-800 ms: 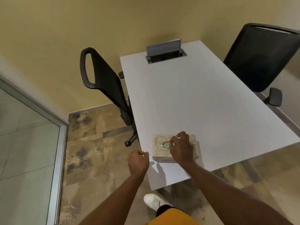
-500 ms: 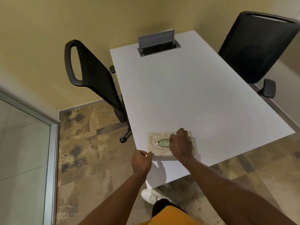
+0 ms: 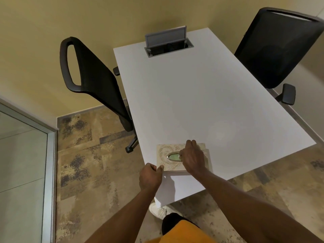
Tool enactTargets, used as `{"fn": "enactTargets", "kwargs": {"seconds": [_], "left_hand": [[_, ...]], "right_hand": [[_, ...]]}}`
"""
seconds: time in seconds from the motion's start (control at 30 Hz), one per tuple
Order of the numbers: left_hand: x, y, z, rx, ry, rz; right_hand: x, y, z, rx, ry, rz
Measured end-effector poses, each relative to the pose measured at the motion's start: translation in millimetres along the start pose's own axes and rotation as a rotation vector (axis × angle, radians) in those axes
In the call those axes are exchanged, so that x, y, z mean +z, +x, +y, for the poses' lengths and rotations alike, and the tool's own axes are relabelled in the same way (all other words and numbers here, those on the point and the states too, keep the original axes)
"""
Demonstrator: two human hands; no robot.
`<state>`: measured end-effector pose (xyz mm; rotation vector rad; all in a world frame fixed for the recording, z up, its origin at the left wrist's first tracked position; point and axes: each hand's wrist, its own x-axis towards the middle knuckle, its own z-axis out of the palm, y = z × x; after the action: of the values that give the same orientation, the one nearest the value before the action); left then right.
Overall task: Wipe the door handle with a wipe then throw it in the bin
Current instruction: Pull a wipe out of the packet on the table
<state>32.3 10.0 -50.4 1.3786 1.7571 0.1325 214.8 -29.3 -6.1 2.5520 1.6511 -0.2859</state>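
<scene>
A beige patterned wipe box (image 3: pixel 164 151) lies near the front left corner of the white table (image 3: pixel 201 102). Its oval opening (image 3: pixel 172 156) shows a pale green wipe inside. My right hand (image 3: pixel 192 157) rests on top of the box with its fingertips at the opening, pinching at the wipe. My left hand (image 3: pixel 150 176) is curled at the box's near left corner, thumb and fingers touching its edge. No door handle or bin is in view.
A black mesh chair (image 3: pixel 93 81) stands left of the table, another black chair (image 3: pixel 280 46) at the far right. An open cable hatch (image 3: pixel 168 42) sits at the table's far end. A glass partition with a metal frame (image 3: pixel 50 172) runs along the left.
My left hand has moved right from beside the table edge to touch the box's near corner. My right hand stays on the box at the opening.
</scene>
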Motion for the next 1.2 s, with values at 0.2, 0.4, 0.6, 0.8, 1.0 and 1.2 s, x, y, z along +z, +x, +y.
{"fn": "enactTargets", "kwargs": {"seconds": [0.2,0.4,0.6,0.8,1.0,1.2], "left_hand": [[-4,0,3,-0.012,0.062,0.026],[-6,-2,9,-0.013,0.124,0.024],[-5,-4,15,-0.020,0.178,0.058],[-7,-5,18,-0.023,0.215,0.053],[-14,-11,20,-0.023,0.176,0.044],[-35,-16,10,-0.031,-0.009,0.054]], "right_hand": [[1,12,7,-0.149,0.018,-0.013],[-5,20,20,-0.365,-0.049,-0.012],[-12,7,29,-0.347,0.118,0.083],[-19,2,32,-0.133,0.462,0.085],[-41,3,26,0.027,0.975,-0.053],[-58,-2,2,0.093,1.290,-0.166]]}}
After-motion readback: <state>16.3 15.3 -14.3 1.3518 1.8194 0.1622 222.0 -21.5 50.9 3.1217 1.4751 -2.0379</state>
